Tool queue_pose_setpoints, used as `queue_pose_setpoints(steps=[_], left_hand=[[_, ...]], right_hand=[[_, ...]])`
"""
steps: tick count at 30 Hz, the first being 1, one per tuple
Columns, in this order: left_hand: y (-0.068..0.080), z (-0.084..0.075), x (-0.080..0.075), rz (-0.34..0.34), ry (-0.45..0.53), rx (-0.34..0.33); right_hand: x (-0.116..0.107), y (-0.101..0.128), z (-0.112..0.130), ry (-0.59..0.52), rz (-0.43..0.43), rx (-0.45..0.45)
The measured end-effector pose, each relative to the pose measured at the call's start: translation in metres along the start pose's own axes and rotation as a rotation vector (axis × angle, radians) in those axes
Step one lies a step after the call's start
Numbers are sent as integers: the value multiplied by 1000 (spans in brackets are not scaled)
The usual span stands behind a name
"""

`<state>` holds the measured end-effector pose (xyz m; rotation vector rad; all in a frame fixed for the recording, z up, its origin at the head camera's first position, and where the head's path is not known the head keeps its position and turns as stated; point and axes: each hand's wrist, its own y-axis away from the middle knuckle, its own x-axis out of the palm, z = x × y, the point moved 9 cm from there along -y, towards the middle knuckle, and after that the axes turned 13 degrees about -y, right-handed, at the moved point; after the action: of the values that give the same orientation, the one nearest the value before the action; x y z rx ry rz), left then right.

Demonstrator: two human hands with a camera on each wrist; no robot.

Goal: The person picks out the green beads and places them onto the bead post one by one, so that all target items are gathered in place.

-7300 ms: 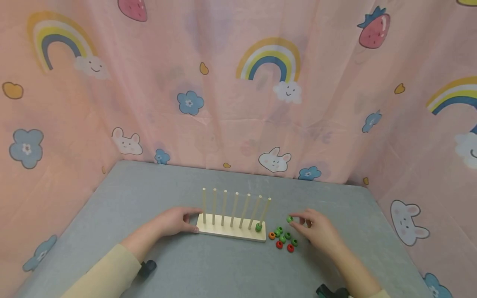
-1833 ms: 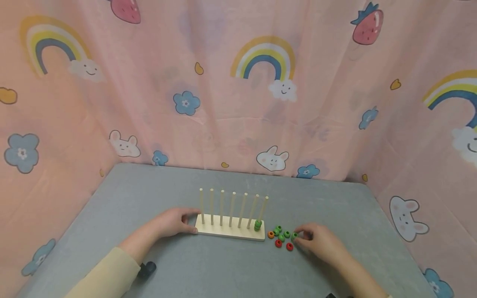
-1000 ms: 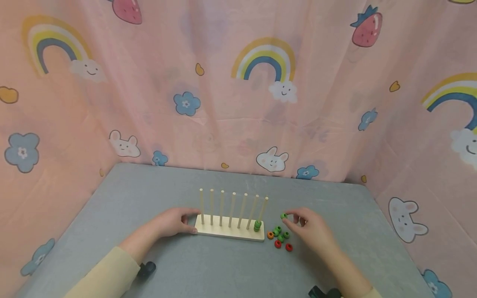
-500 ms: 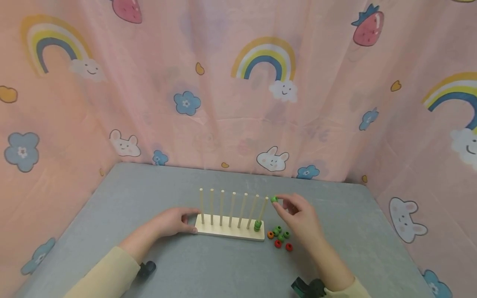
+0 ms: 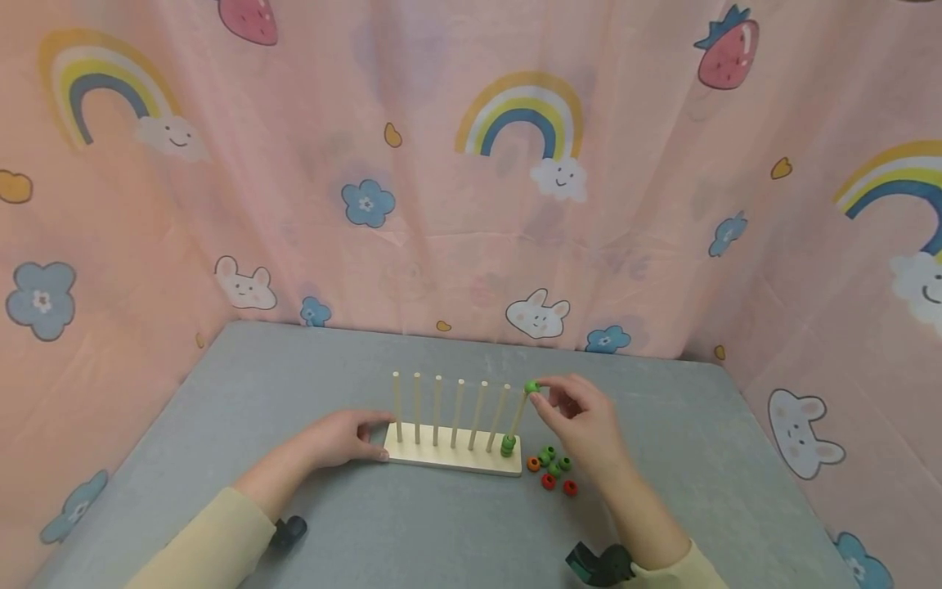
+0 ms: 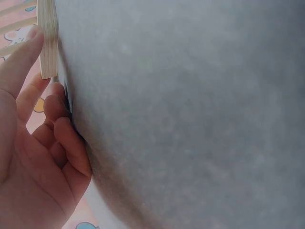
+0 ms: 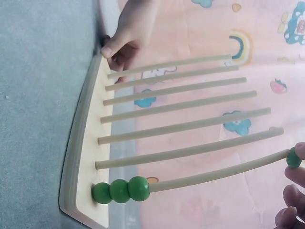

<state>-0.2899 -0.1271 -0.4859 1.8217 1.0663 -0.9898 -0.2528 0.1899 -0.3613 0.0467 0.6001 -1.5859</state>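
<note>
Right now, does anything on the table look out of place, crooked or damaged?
Nothing looks damaged or spilled. The peg board lies flat, steadied by the left hand. Its rightmost peg seems to bow in the right wrist view, perhaps lens distortion. The right hand pinches a green bead at its tip. Loose beads sit clustered beside the board.

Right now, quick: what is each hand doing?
Left hand: fingers straight, resting against the end of the wooden peg board.
Right hand: pinching a green bead at the tip of the rightmost peg.
</note>
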Motion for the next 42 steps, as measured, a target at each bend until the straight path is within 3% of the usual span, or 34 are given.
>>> queue_pose_setpoints(steps=[20,31,42], left_hand=[[0,-1,-2,-3,4,12],[0,1,0,5,0,5],[1,-1,-2,2,0,9]], right_hand=[[8,-2,2,13,71,-52],[19,4,-14,105,142,27],[36,13,-51,234,229,147]])
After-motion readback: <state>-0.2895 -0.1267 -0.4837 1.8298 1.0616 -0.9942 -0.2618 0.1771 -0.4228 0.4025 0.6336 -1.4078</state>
